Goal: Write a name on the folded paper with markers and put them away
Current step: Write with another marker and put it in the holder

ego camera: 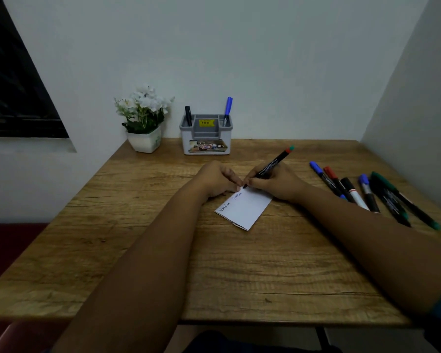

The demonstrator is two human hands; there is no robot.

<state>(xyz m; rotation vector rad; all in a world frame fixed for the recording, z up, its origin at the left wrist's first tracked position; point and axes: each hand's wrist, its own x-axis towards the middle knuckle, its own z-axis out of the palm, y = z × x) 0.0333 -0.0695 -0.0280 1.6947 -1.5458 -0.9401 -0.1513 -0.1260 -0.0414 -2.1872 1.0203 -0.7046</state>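
The right hand pinches a black marker, tip down at the far corner of the folded paper. The left hand pins that corner with curled fingertips. Good writing here probably needs light, even strokes and steady pinning. The paper lies mid-table, long axis running near-left to far-right; the marker's cap end points far-right.
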